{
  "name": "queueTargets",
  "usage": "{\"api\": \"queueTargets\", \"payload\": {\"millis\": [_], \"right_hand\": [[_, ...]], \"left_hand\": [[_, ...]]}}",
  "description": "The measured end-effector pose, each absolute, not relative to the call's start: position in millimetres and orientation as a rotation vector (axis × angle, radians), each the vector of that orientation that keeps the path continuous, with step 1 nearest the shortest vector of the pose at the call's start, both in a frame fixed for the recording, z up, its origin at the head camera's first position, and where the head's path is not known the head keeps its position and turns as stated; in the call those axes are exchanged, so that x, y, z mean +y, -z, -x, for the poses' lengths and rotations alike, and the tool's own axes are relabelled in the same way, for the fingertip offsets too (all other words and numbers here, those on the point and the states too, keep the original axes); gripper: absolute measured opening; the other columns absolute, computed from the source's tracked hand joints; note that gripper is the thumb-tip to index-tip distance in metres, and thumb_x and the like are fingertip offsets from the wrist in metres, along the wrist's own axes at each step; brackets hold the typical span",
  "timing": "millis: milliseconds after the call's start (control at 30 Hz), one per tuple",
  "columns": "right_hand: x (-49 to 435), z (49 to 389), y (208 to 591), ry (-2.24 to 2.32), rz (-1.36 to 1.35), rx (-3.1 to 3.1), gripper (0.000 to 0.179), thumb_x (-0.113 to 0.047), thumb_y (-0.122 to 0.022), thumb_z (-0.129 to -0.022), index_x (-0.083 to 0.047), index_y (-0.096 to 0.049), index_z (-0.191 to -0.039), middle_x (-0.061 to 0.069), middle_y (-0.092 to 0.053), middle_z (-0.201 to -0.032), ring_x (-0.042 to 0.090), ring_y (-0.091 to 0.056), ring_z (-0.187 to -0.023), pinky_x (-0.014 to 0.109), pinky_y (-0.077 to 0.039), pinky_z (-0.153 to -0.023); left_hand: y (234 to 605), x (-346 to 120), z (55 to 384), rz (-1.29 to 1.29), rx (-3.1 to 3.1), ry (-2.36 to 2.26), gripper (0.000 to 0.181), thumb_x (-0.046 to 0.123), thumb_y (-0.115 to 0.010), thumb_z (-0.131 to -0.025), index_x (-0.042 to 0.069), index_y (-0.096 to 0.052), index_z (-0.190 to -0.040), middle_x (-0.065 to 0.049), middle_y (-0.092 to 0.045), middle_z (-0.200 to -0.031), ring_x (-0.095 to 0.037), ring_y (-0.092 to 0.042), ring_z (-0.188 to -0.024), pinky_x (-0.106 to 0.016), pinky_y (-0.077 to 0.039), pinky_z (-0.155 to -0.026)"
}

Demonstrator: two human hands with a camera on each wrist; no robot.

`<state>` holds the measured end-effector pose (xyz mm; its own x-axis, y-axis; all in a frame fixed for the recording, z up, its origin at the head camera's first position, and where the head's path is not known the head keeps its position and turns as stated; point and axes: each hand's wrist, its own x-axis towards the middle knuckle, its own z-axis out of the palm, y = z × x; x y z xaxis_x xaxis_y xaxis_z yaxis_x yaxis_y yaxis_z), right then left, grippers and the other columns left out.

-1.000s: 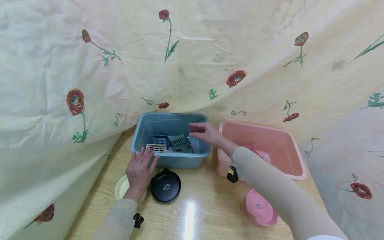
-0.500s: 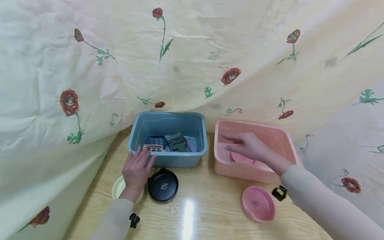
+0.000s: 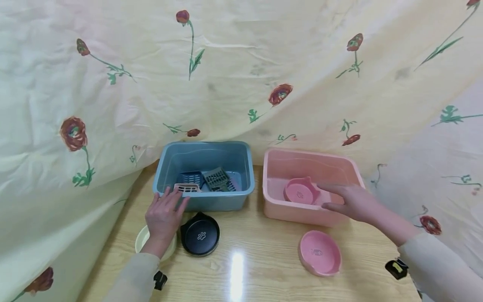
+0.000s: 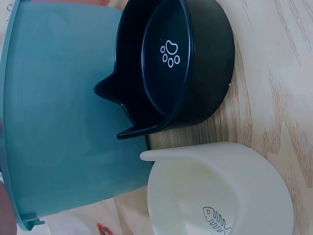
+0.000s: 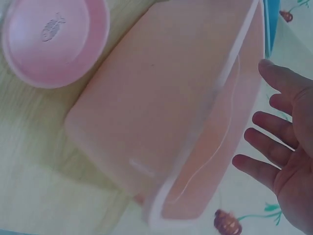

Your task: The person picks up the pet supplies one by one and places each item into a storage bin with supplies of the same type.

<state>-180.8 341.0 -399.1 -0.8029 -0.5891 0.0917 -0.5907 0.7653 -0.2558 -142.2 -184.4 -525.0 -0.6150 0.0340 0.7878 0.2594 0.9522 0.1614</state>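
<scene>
My left hand (image 3: 163, 217) rests its outstretched fingers at the front rim of the blue bin (image 3: 215, 204). Inside that bin lie slotted litter scoops: a dark blue one (image 3: 191, 178), a green one (image 3: 216, 178) and a pale one (image 3: 187, 188) by the left fingertips. Over the right part of the pink bin (image 3: 286, 213) hovers my right hand (image 3: 354, 201), fingers spread and holding nothing, as the right wrist view also shows. A pink cat-eared bowl (image 3: 299, 193) sits in the pink bin, just left of the right fingertips.
In front of the blue bin stands a black cat-eared bowl (image 3: 201, 236) with a paw print. Beside it, partly covered by the left wrist, is a cream bowl (image 4: 259, 181) with a fish-bone print. Another pink bowl (image 3: 320, 253) stands before the pink bin. Flowered cloth (image 3: 226, 113) hangs behind.
My right hand has moved right, from over the blue bin, across the pink bin to its right side. My left hand stays at the blue rim. The head view has shifted slightly.
</scene>
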Motion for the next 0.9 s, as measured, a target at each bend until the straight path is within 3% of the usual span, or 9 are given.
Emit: {"api": "queueTargets", "payload": {"millis": [233, 500, 733, 900], "right_hand": [[359, 158, 399, -0.436, -0.952, -2.889, 0.055, -0.023, -0.092, -0.085, -0.006, -0.074, -0.134, 0.015, -0.077, -0.126, 0.038, -0.077, -0.106, 0.057, -0.063, -0.084], [370, 126, 386, -0.49, -0.889, -2.94, 0.056, -0.029, -0.093, -0.084, -0.013, -0.076, -0.134, 0.004, -0.08, -0.122, 0.022, -0.079, -0.098, 0.038, -0.065, -0.078], [379, 110, 398, -0.787, -0.879, -3.2, 0.058, -0.04, -0.086, -0.09, -0.01, -0.073, -0.138, 0.009, -0.076, -0.131, 0.008, -0.072, -0.115, 0.033, -0.066, -0.081], [390, 109, 426, -0.944, -0.918, -3.283, 0.057, -0.033, -0.084, -0.094, 0.0, -0.07, -0.138, 0.019, -0.072, -0.135, 0.004, -0.066, -0.122, 0.04, -0.066, -0.083]], "left_hand": [[527, -184, 141, 0.209, -2.217, 0.331, 0.038, 0.03, -0.089, -0.084, 0.004, -0.081, -0.111, -0.017, -0.078, -0.116, -0.039, -0.076, -0.109, -0.064, -0.057, -0.096], [529, -184, 141, 0.215, -2.175, 0.372, 0.034, 0.034, -0.081, -0.094, 0.004, -0.081, -0.109, -0.016, -0.077, -0.118, -0.041, -0.075, -0.109, -0.066, -0.057, -0.096], [531, -184, 142, 0.186, -2.17, 0.381, 0.042, 0.044, -0.069, -0.104, 0.003, -0.081, -0.108, -0.015, -0.077, -0.119, -0.04, -0.075, -0.11, -0.065, -0.056, -0.098], [532, -183, 143, 0.189, -2.168, 0.392, 0.039, 0.04, -0.072, -0.102, 0.003, -0.081, -0.107, -0.015, -0.077, -0.118, -0.041, -0.075, -0.11, -0.066, -0.056, -0.098]]}}
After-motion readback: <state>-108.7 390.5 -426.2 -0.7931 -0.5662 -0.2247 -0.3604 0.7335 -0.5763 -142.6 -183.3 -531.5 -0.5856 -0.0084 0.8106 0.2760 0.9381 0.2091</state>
